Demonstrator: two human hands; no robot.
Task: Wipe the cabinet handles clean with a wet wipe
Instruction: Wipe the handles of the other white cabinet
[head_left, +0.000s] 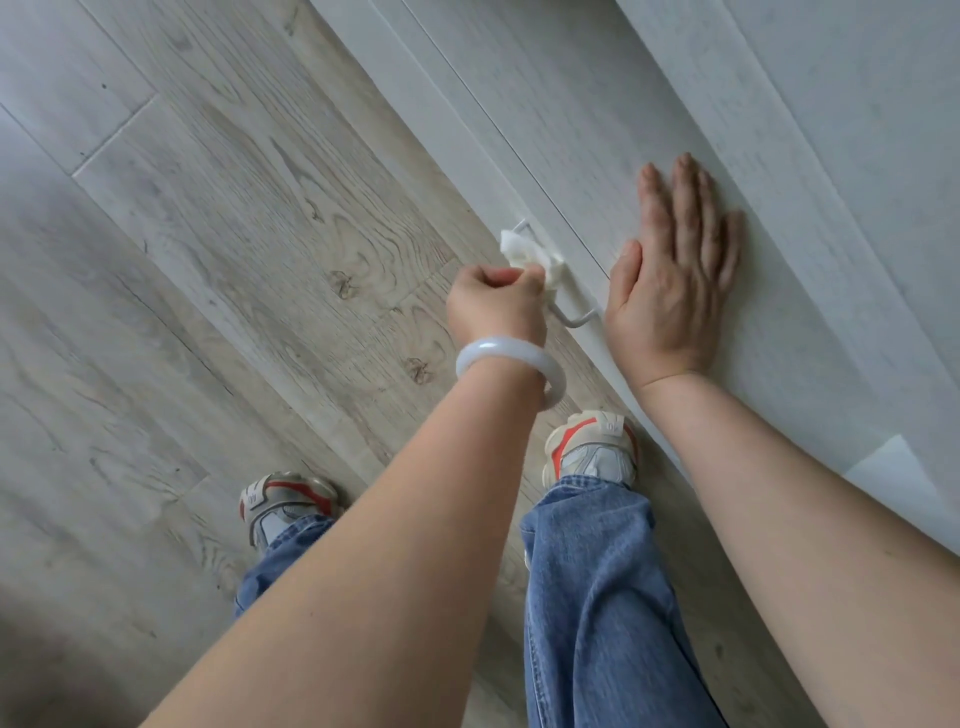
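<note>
Item one: left hand (493, 306), at the centre of the frame, is curling into a fist, its fingers clenched around a white wet wipe (524, 254). The wipe is bunching out from the upper side of the fist and is wrapping around the bar of a white cabinet handle (563, 299), covering the bar's upper stretch. The fingertips themselves are hidden under the fist, so how they are meeting the bar cannot be told. The lower end of the handle, with its bent leg going into the cabinet front, is showing bare just below and to the right of the fist.

Item two: right hand (675, 280), right of centre, is lying flat on the white cabinet front (597, 130), fingers straight and close together, pointing toward the top of the frame, grasping nothing. Its thumb edge is sitting just beside the handle's lower end.

Item three: a pale, milky bangle (506, 366) is circling the left wrist.

Item four: the cabinet is running diagonally from the top centre to the lower right of the frame.

Item five: grey wood-grain floor (208, 234) is filling the left half.

Item six: blue jeans (597, 597) and two pale trainers with red trim (592, 447) are showing at the lower centre, the right one close against the cabinet base.
</note>
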